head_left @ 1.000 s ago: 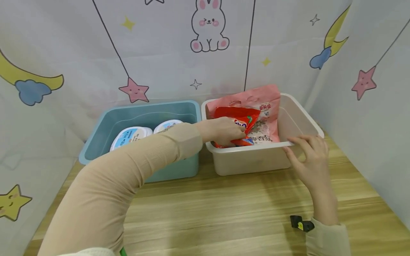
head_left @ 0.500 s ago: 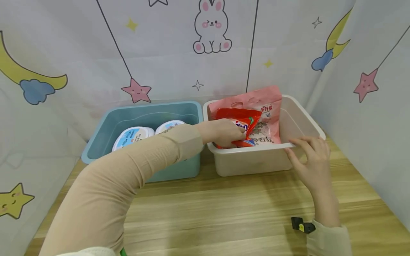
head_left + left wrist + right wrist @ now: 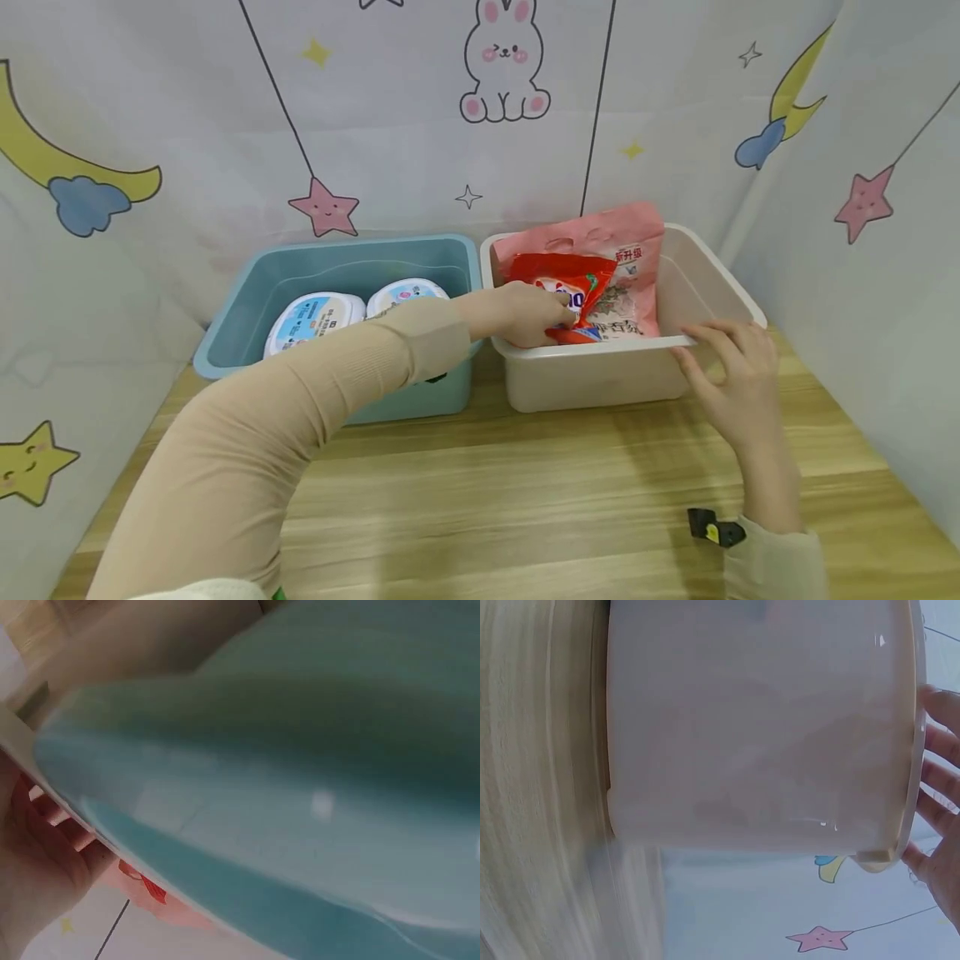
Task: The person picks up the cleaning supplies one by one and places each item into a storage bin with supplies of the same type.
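Note:
My left hand (image 3: 534, 315) reaches over the front left corner of a cream-white plastic bin (image 3: 592, 379), its fingers curled at a glossy red bag (image 3: 581, 271). Part of that bag is hidden behind the hand. Behind it a larger pink bag (image 3: 637, 283) with printed characters leans upright, its top above the rim. At the front right of the bin, my right hand (image 3: 738, 383) pinches the rim, thumb outside and fingers over the edge. The right wrist view shows the fingers (image 3: 941, 742) along the bin's rim (image 3: 919, 750).
A blue-green bin (image 3: 262, 258) stands close on the left, holding two round white-lidded tubs (image 3: 318, 317). My left sleeve (image 3: 300, 408) crosses over its front. Both bins stand on a wood-grain table (image 3: 480, 500), against a printed cloth backdrop (image 3: 420, 125).
The view has shifted slightly, so the scene sits a little further right. Both hands keep their places, the left at the red bag and the right at the white bin's rim.

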### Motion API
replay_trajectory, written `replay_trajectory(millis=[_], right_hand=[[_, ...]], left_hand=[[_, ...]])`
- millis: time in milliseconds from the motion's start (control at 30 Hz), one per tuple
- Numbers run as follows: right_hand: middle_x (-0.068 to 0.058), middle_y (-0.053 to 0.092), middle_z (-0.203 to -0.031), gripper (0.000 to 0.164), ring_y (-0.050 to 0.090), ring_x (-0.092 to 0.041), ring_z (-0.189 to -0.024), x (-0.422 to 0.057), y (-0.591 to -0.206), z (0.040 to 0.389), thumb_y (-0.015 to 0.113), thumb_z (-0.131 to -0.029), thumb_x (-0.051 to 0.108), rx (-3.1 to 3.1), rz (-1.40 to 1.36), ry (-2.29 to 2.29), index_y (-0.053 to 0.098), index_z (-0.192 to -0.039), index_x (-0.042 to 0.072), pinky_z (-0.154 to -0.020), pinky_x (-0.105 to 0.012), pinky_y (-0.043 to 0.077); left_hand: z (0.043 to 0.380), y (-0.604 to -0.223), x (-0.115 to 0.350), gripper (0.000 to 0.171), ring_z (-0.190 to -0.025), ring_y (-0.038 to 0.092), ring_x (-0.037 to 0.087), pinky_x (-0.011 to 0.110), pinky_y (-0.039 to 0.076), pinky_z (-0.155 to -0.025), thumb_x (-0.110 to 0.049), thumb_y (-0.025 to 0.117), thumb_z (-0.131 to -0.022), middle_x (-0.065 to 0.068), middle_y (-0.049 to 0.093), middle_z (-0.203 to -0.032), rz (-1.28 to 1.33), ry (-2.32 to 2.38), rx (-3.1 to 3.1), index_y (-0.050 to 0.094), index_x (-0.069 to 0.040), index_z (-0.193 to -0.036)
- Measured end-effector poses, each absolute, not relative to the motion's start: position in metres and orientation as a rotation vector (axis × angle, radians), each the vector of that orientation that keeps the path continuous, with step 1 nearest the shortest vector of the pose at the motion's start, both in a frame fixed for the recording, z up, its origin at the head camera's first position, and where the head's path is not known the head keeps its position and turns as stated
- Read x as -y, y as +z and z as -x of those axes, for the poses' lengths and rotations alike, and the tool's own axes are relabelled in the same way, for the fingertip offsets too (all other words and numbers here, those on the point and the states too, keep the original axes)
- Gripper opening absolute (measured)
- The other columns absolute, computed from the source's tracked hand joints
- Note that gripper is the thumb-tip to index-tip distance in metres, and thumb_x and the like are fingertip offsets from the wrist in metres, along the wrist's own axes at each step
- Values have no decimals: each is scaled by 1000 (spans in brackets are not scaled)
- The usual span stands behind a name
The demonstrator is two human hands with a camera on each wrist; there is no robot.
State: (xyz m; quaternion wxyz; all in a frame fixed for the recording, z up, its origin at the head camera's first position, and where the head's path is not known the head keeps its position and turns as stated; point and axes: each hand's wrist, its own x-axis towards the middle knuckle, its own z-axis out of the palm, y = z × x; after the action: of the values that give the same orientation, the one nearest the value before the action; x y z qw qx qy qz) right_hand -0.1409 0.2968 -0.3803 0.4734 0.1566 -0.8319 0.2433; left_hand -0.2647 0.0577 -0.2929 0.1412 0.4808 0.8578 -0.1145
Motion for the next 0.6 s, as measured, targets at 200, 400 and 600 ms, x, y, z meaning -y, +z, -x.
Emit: replay_trajectory(millis=[200,400,600], right_hand=[[-21,64,-103,55,52,-41,-96,-301,-375,140,52,-95,51,2083,-377,561,70,-104,0,-91,-47,30],[-20,63,-109,47,52,-40,-106,-301,-367,139,52,-96,46,2161,-334,530,69,-107,4,-110,-60,24],[-20,63,-111,42,52,-41,-108,-299,-361,140,53,-96,42,2226,-334,458,67,-110,5,-111,-61,23]], left_hand=[[259,-287,-62,35,-121,52,16,36,48,-101,-36,57,-94,1,57,-134,-1341,10,-2565,62,-19,-124],[253,-281,-61,35,-116,53,15,34,46,-102,-33,58,-93,1,60,-129,-1280,165,-2568,61,-18,-124],[247,-277,-55,41,-113,54,15,36,50,-98,-36,56,-93,3,58,-130,-1189,225,-2655,57,-20,-131]])
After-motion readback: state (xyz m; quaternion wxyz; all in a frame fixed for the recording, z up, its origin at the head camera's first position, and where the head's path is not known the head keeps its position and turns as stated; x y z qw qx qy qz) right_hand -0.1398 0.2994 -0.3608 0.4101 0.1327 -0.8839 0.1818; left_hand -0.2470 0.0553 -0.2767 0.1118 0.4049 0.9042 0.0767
